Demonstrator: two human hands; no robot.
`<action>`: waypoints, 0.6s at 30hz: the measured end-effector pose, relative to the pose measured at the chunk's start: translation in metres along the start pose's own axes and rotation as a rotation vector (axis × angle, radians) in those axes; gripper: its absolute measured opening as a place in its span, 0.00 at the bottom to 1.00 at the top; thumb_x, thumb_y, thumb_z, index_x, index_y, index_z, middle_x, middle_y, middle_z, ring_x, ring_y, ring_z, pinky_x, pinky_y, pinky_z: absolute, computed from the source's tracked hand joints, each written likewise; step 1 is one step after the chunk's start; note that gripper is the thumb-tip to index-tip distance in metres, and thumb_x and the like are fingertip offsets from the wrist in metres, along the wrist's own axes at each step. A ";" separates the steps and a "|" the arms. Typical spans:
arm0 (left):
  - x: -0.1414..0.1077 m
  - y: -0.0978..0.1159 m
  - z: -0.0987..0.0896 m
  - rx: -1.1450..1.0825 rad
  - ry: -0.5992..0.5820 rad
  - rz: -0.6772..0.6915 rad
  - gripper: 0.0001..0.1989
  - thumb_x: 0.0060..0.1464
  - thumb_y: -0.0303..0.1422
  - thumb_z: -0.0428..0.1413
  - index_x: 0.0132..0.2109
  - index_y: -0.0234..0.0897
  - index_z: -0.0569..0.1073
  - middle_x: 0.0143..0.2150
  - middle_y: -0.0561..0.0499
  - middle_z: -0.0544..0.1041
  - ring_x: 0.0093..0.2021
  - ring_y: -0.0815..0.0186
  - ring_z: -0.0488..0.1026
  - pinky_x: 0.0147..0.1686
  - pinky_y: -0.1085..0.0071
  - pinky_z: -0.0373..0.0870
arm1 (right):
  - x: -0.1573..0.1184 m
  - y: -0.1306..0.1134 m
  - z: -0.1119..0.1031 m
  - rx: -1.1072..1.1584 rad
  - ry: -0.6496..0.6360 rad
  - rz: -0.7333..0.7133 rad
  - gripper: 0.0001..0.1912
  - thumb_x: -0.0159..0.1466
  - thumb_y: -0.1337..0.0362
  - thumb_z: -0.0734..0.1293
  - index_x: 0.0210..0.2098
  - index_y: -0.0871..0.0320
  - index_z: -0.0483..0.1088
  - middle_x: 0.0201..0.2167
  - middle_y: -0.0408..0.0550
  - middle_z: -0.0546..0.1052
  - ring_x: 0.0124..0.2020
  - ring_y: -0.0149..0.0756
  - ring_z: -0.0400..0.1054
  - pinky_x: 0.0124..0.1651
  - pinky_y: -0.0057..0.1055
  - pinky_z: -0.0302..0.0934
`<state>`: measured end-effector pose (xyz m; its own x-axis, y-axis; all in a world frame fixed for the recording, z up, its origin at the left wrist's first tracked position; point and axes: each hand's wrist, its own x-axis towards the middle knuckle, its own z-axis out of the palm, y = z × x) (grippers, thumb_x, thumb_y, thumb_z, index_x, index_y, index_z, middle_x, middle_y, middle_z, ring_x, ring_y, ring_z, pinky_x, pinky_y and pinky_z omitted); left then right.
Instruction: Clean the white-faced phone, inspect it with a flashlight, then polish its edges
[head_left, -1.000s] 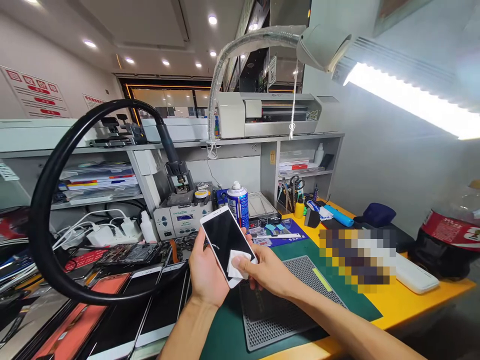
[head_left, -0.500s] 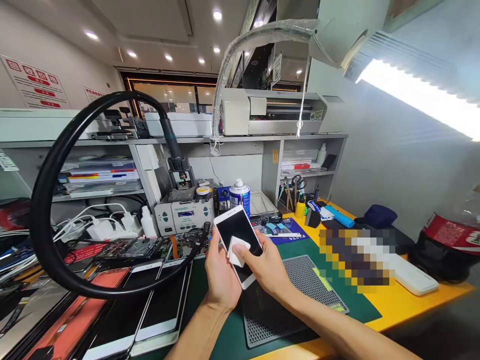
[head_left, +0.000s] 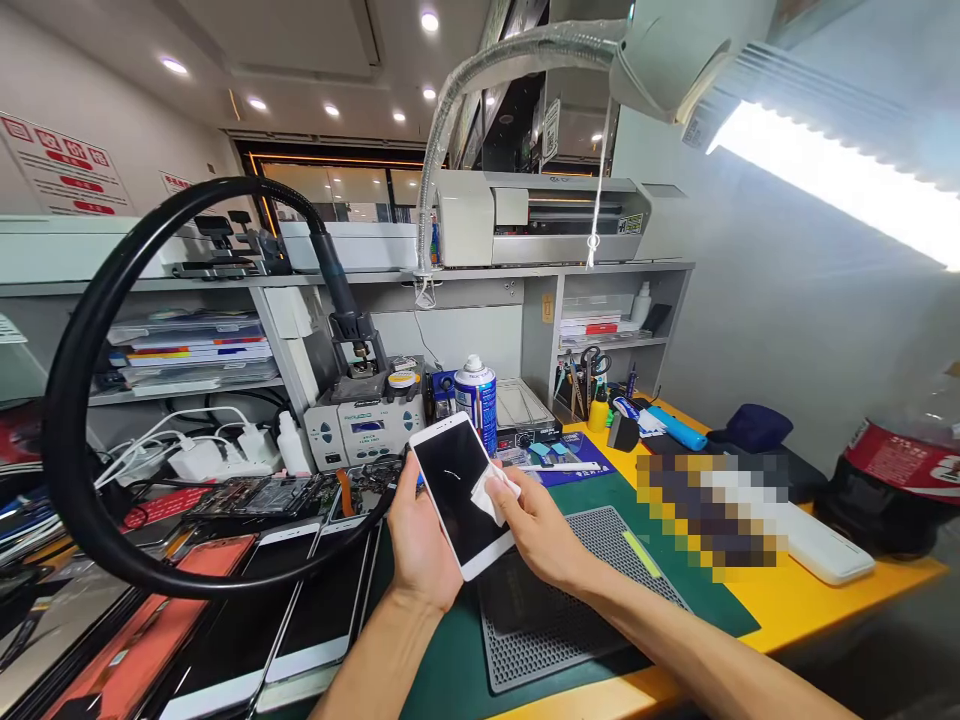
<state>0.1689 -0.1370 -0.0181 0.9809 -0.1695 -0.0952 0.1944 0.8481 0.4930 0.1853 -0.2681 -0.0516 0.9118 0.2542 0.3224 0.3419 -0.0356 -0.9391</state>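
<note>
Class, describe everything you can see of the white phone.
The phone is slim, with rounded corners, a glossy-looking dark screen and a white border, broadest at top and bottom. A small white streak crosses the screen; writing or glare, I cannot tell. Held above the green mat, it slants, its top leaning left, screen towards the viewer. The left grip cradles it; the right grip holds a white wipe against the screen.

A rework station (head_left: pixel 367 436), bare circuit boards (head_left: pixel 259 496) and lined-up phones (head_left: pixel 229 635) mark a repair workshop.

Glossy phone screen (head_left: pixel 448 505), wipe (head_left: pixel 482 491) — matt, papery
</note>
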 end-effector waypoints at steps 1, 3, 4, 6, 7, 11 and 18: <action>0.000 0.001 0.001 0.006 -0.001 0.002 0.29 0.64 0.49 0.49 0.58 0.28 0.75 0.47 0.37 0.82 0.49 0.46 0.80 0.53 0.50 0.73 | 0.000 -0.001 0.000 0.025 -0.022 0.020 0.21 0.69 0.45 0.62 0.39 0.58 0.66 0.32 0.43 0.67 0.32 0.32 0.57 0.35 0.29 0.56; -0.001 0.002 0.002 0.013 -0.006 -0.003 0.30 0.64 0.50 0.48 0.57 0.27 0.75 0.46 0.36 0.82 0.48 0.46 0.80 0.51 0.50 0.74 | -0.001 -0.001 0.000 0.076 -0.049 0.058 0.20 0.66 0.46 0.66 0.39 0.58 0.65 0.32 0.43 0.67 0.32 0.32 0.59 0.35 0.29 0.58; -0.002 0.001 0.003 0.014 -0.004 -0.005 0.30 0.64 0.50 0.48 0.57 0.27 0.75 0.46 0.37 0.83 0.47 0.46 0.80 0.51 0.51 0.75 | -0.001 0.001 0.000 0.101 -0.049 0.071 0.20 0.65 0.47 0.68 0.38 0.58 0.64 0.32 0.42 0.67 0.32 0.32 0.60 0.34 0.28 0.59; -0.002 -0.001 0.002 0.016 0.010 0.003 0.30 0.64 0.50 0.48 0.55 0.28 0.76 0.45 0.37 0.83 0.47 0.46 0.80 0.50 0.52 0.75 | -0.002 0.005 0.003 0.140 -0.024 0.088 0.21 0.61 0.49 0.72 0.39 0.57 0.64 0.33 0.42 0.69 0.33 0.33 0.63 0.35 0.29 0.61; -0.002 -0.003 0.002 0.017 0.019 0.014 0.29 0.64 0.50 0.48 0.55 0.28 0.77 0.44 0.37 0.83 0.47 0.47 0.80 0.50 0.53 0.76 | -0.002 0.007 0.005 0.142 0.002 0.092 0.22 0.59 0.50 0.74 0.41 0.57 0.64 0.35 0.43 0.70 0.34 0.34 0.65 0.36 0.29 0.62; -0.001 -0.012 -0.001 0.043 0.039 0.091 0.26 0.66 0.46 0.49 0.55 0.29 0.77 0.44 0.39 0.83 0.47 0.50 0.81 0.51 0.56 0.75 | -0.005 0.009 0.010 0.005 0.131 0.075 0.30 0.52 0.54 0.79 0.48 0.57 0.65 0.43 0.48 0.75 0.42 0.41 0.70 0.42 0.33 0.65; -0.003 -0.024 0.001 0.050 0.013 0.151 0.26 0.66 0.46 0.50 0.57 0.28 0.75 0.46 0.40 0.83 0.51 0.51 0.79 0.56 0.57 0.72 | -0.005 0.003 0.010 -0.076 0.222 0.090 0.26 0.55 0.49 0.77 0.43 0.57 0.67 0.40 0.48 0.78 0.40 0.41 0.72 0.41 0.33 0.65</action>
<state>0.1611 -0.1574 -0.0288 0.9990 -0.0352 -0.0283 0.0450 0.8374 0.5447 0.1798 -0.2593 -0.0573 0.9641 0.0289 0.2639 0.2654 -0.1231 -0.9562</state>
